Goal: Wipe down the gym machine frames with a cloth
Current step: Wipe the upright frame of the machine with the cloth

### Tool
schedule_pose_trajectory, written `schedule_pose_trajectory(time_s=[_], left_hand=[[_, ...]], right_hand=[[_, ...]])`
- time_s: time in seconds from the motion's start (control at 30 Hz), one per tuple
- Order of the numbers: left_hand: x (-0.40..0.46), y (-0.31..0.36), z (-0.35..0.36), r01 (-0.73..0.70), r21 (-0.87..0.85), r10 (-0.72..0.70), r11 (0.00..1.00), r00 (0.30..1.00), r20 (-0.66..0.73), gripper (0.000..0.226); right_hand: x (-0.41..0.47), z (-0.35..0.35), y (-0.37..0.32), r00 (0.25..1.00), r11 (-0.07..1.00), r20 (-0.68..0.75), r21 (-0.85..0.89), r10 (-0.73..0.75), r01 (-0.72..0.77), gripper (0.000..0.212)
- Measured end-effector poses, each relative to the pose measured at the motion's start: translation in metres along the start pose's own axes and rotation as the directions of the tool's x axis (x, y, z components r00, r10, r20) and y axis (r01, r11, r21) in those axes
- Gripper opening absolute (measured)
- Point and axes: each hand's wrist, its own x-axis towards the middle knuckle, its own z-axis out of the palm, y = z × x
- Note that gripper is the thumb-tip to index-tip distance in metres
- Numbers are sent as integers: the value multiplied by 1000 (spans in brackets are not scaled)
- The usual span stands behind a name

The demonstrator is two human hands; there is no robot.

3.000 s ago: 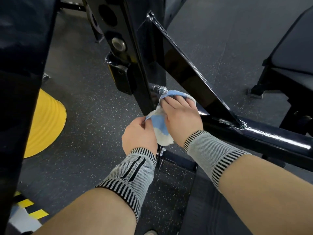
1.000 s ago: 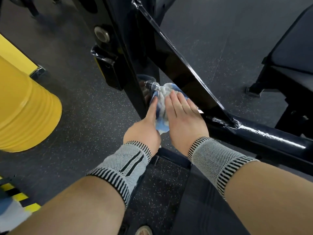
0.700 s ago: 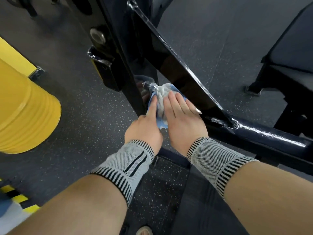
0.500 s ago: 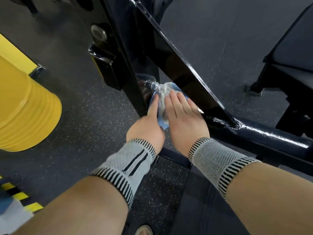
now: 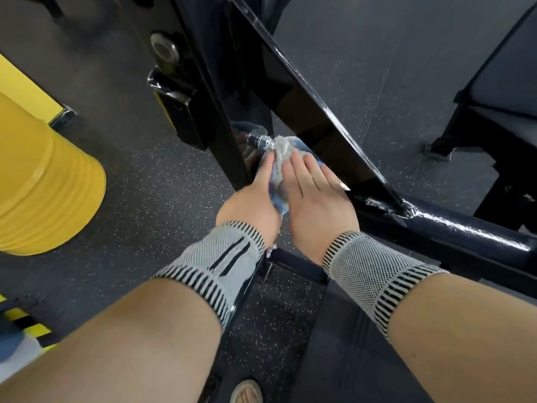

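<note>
Head view looks down past two forearms in striped wrist supports (image 5: pixel 374 269). Just beyond, the left hand (image 5: pixel 252 199) lies beside the cloth (image 5: pixel 280 164), its grip relaxed, one finger steadying the edge. Flat-fingered, the right hand (image 5: pixel 313 193) presses the bunched cloth into the frame's low corner, likely for firm scrubbing contact. Farther on, a chrome fitting (image 5: pixel 260 140) touches the cloth, under the diagonal black frame (image 5: pixel 319 106).

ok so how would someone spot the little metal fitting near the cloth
Find the black upright post of the gym machine frame. Low on its right face a small silver threaded fitting sticks out sideways, touching the crumpled white-and-blue cloth. It is the only shiny silver part there.
</note>
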Motion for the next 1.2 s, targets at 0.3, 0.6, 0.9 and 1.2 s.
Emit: schedule_pose_trajectory(time_s=[0.3, 0.6, 0.9, 1.2], left_hand=[[-41, -30, 15, -84, -80, 67, 993, 977, -203, 44], [-24, -23, 16, 121, -532, -251, 838, 951, -180, 29], [-56, -32, 19, 89, -299, -143, 950, 976, -164, 25], [-48, -8, 6, -33, -369, -48, 929, 977, -209, 56]], right_hand=[[4, 17, 6, 976, 990, -218, 141, 1, 31, 42], [39, 2, -23, 981, 1000, -192, -21, -9, 5, 42], [-57, 24, -23, 999, 943, -40, 330, -29, 41, 34], [-2, -30, -38, 927, 831, -257, 549, 273, -93, 38]])
